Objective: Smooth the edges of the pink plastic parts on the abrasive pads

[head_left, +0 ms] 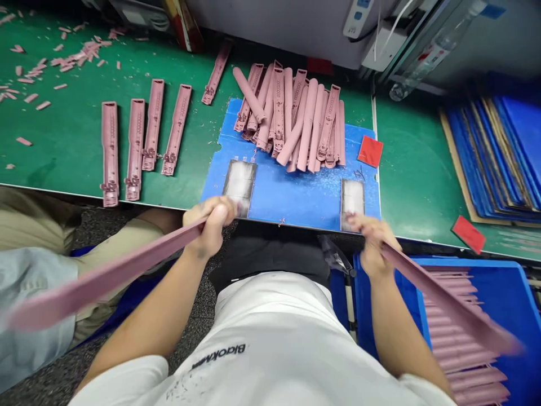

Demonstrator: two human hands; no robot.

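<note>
Tabletop, left end: small pink plastic offcuts [84,53] lie scattered on the green flat tabletop [63,141].
Neighbour: a seated person in khaki trousers [122,239] is at my left, partly behind my work.
Left strip: a long, narrow pink plastic strip [114,273] extends from my left hand down and out to the left, clear of the tabletop; its far end is blurred.
Laid-out parts: four pink channel-shaped plastic parts [136,149] lie near one another, hollow side up; a fifth matching part [217,73] lies farther back.
Left hand: my left hand [211,223] is closed around the near end of the left strip, beside the left grey-white rectangular pad [240,183]; contact with the pad cannot be determined.
Blue sheet: a flat blue sheet [296,197] carries both pads and, toward its rear, a heap of pink parts [291,115], some hollow side up, others rounded side up.
Right hand: my right hand [376,239] grips the near end of a second pink strip [448,296], fingers overlapping the right grey-white pad [353,197] in view.
Right strip: slopes down to the right over the blue plastic bin [505,296], which holds rows of pink strips [459,344].
Far right: blue-covered boards [499,152] stand stacked.
</note>
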